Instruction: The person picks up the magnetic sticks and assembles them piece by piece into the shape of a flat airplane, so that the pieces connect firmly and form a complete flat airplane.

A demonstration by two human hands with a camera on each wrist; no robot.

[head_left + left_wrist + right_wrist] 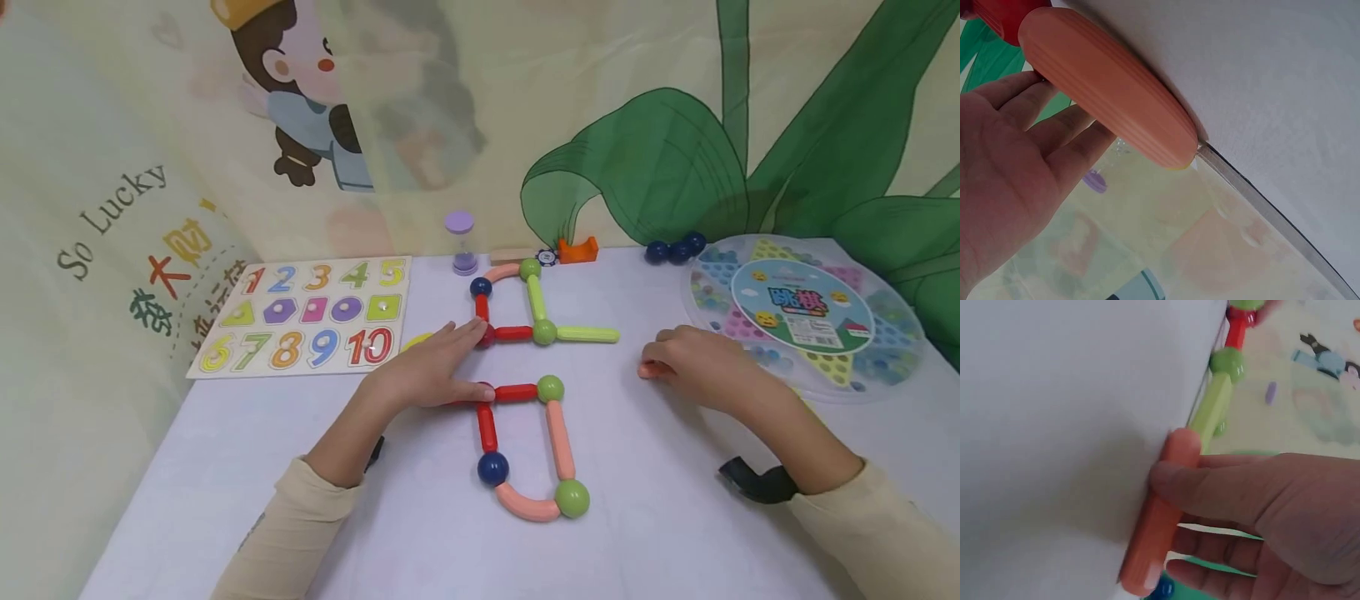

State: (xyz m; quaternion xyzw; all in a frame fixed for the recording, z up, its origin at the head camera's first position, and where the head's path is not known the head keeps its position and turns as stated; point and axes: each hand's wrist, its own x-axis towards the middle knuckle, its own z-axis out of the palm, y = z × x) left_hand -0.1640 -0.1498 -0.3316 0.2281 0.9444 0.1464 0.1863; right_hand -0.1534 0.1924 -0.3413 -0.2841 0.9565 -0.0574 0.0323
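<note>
My left hand lies with fingers extended, fingertips at the red ball of the upper loop of rods and balls and thumb on the lower loop's red corner. The left wrist view shows an orange rod just beyond its fingers. The upper loop has a red rod, a green ball and a yellow-green rod sticking out rightward. Below, another loop includes a blue ball and a curved salmon rod. Farther right, my right hand pinches a salmon rod between thumb and fingers.
A number puzzle board lies at the left. Along the back stand a purple sand timer, an orange piece and dark blue balls. A round board game sits at the right. A black curved object is near the right forearm.
</note>
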